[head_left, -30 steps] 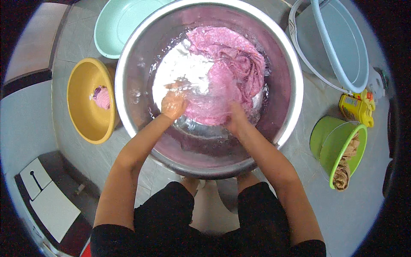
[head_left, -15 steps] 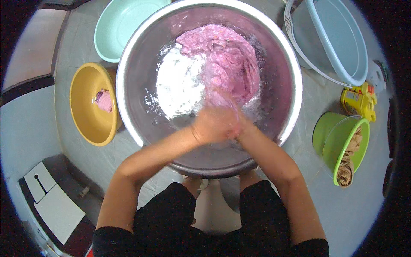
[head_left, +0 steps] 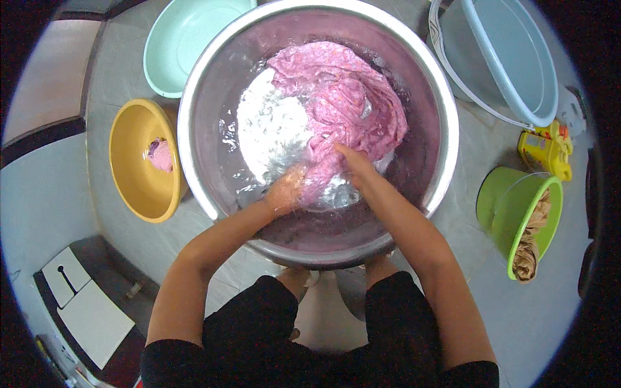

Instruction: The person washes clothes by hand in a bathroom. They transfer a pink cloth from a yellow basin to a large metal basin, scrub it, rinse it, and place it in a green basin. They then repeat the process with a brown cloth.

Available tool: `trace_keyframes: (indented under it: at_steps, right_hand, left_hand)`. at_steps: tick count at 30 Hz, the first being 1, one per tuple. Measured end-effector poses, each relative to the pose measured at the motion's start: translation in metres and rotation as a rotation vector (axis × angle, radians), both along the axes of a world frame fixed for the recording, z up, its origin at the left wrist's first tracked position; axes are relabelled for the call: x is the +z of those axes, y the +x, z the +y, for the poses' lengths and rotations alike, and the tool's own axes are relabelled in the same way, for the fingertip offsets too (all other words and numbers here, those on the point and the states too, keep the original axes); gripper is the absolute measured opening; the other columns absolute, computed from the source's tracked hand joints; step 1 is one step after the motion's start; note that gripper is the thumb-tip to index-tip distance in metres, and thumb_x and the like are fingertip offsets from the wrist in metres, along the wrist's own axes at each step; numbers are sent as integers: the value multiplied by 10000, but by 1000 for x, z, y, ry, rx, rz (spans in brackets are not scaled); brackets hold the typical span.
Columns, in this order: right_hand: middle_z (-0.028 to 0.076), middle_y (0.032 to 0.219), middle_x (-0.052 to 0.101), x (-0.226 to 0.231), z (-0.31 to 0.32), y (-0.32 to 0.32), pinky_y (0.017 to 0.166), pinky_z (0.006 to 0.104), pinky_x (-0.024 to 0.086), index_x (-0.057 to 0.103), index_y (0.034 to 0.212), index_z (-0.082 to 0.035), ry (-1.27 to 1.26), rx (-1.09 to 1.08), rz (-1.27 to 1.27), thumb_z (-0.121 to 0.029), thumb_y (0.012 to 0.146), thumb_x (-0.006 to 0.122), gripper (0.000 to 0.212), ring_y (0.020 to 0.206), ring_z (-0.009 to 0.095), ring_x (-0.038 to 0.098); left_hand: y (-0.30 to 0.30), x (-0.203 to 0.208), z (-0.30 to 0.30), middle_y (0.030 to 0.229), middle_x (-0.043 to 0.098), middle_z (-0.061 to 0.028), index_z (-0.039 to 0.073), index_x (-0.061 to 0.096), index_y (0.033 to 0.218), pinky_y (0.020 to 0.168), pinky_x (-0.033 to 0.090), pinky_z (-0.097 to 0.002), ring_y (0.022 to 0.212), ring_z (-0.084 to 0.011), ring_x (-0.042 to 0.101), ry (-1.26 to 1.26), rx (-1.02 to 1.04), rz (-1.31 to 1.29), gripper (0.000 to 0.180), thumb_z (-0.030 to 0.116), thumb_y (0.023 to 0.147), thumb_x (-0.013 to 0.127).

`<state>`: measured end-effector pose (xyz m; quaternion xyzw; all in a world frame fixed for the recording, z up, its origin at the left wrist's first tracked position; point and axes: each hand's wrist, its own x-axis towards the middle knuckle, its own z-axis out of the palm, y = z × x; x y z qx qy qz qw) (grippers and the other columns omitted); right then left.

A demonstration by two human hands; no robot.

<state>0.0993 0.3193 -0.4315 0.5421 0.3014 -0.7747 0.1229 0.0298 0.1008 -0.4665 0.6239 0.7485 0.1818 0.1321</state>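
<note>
We see a big pink cloth [head_left: 362, 103] lying in water [head_left: 272, 123], all bunched up and full of folds. It sits in the middle and toward the right of a big, round metal tub [head_left: 446, 123]. To the left of the cloth, the water shines bright white.

We see two bare hands at the near end of the cloth. The left hand [head_left: 286, 189] is down in the water, touching the cloth's near left edge. It looks blurry, so we cannot tell how far its grip is open or if it has hold of the cloth. The right hand [head_left: 356, 167] has its thumb on the pink folds. Its other fingers are hidden from us, so we cannot tell how tight that grip is.

Left of the tub, we see a yellow tub [head_left: 126, 168] with a small pink bundle [head_left: 160, 155] in it. Farther up is a pale green basin [head_left: 184, 45]. On the right, we see a big blue tub [head_left: 517, 58], some yellow bottles [head_left: 546, 152], and a bright green bucket [head_left: 508, 194] tipped over a bit. Brown cloth [head_left: 527, 258] pokes over its rim. Under it all, we see a gray floor [head_left: 453, 239].
</note>
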Motion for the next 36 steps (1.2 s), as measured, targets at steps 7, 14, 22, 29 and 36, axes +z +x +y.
trace_keyframes:
  at_steps: [7,14,22,29,36]
  right_hand:
    - [97,1042,551,-5,-28,10,832,403,461,459,1154,-32,-122,-235,246,-194,830,493,363,949,259,547]
    - [128,885,599,11,-19,-9,738,424,477,561,995,-12,-76,-77,418,-244,792,505,313,808,272,586]
    - [269,1088,508,56,-85,15,919,446,367,498,1089,51,788,1312,530,-181,707,609,461,1048,383,476]
    - [169,1079,533,20,-32,11,868,395,409,479,1128,-22,465,285,290,-349,728,683,556,990,266,522]
    - [166,1133,511,49,11,-29,861,373,434,378,1251,7,-159,-130,219,-500,812,525,686,984,248,528]
  left_hand:
    - [-56,20,6,943,569,-203,34,551,1035,760,469,-395,789,-312,573,-363,744,-278,421,212,667,650]
    - [-13,128,59,750,602,-128,90,574,1005,636,472,-349,673,-244,595,-366,363,-594,259,182,765,606]
    - [-18,101,78,1248,405,-218,165,239,1361,933,363,-447,1140,-381,416,-434,558,-610,867,289,651,721]
    - [-64,21,17,1001,556,-241,-14,560,988,827,445,-421,896,-375,556,-334,708,266,321,195,745,580]
    - [16,147,114,848,556,-223,-22,519,932,748,444,-476,820,-401,540,-216,404,-509,322,202,714,596]
